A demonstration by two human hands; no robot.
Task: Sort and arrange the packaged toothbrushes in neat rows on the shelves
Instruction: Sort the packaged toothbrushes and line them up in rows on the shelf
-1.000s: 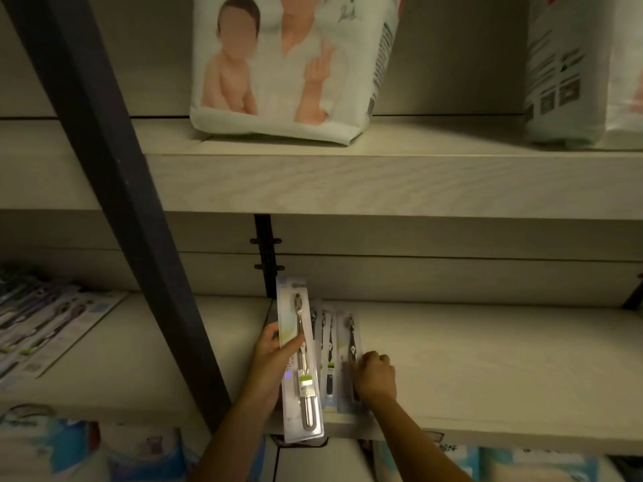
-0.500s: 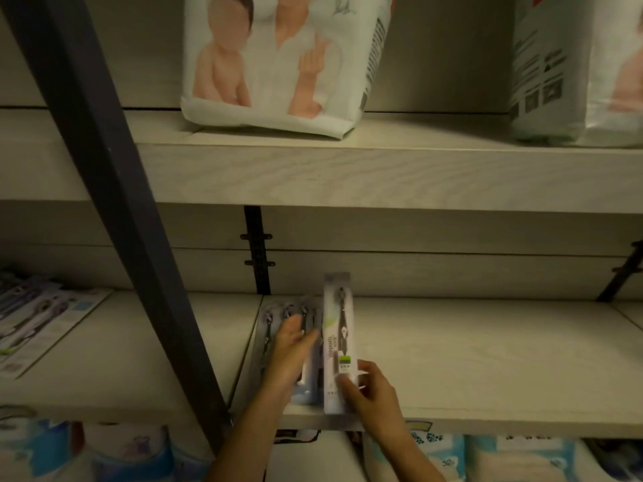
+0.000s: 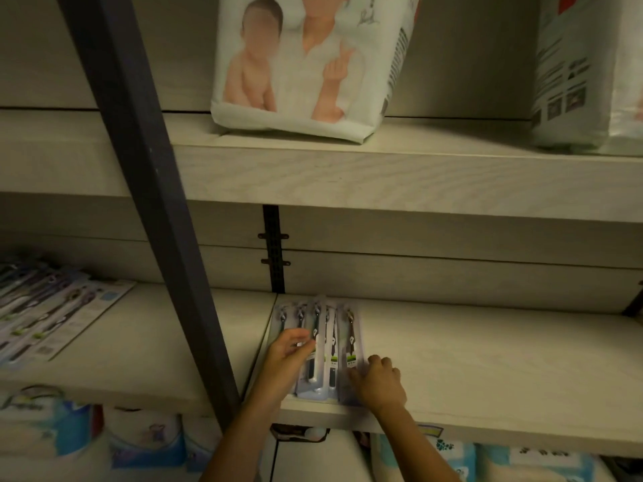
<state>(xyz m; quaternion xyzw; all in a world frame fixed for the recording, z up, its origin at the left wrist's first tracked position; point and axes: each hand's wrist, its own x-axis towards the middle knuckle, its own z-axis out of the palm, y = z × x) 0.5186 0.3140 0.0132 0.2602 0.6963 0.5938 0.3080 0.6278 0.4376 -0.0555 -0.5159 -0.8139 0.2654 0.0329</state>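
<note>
Several packaged toothbrushes [image 3: 322, 342] lie flat side by side at the left end of the middle shelf [image 3: 487, 370], heads pointing to the back. My left hand [image 3: 287, 358] rests on the left packs with its fingers spread over them. My right hand [image 3: 377, 382] presses its fingertips on the lower end of the rightmost pack [image 3: 351, 346], which lies flat in the row. Neither hand lifts a pack. The lower ends of the outer packs are hidden under my hands.
A dark slanted post [image 3: 149, 189] crosses in front of the shelves at left. More toothbrush packs [image 3: 45, 314] lie on the left shelf section. Diaper bags [image 3: 313, 64] stand on the upper shelf [image 3: 382, 175]. Wrapped packages [image 3: 487, 460] sit below.
The pack my right hand held upright half a second ago now lies flat at the right end of the row. My left hand has laid its pack down and rests on the left packs.
</note>
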